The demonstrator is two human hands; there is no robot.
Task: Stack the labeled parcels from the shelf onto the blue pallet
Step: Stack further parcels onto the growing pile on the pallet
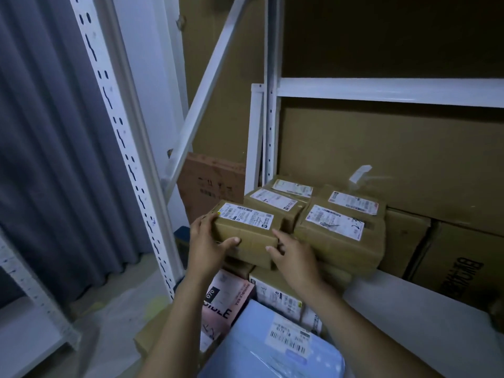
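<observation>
White metal shelf rack [381, 91] against brown board; grey curtain [41, 159] well left of the hands, two large cartons [463, 263] to their right on the white shelf board. Five brown labeled parcels [335, 222] counted, clustered ahead of the hands; below the wrists, one pink box [229, 298] and one blue parcel [259, 347]. Nearest-left parcel [245, 230] sits between both hands: left hand [207, 241] grips its left end, right hand [294, 257] grips its right end.
</observation>
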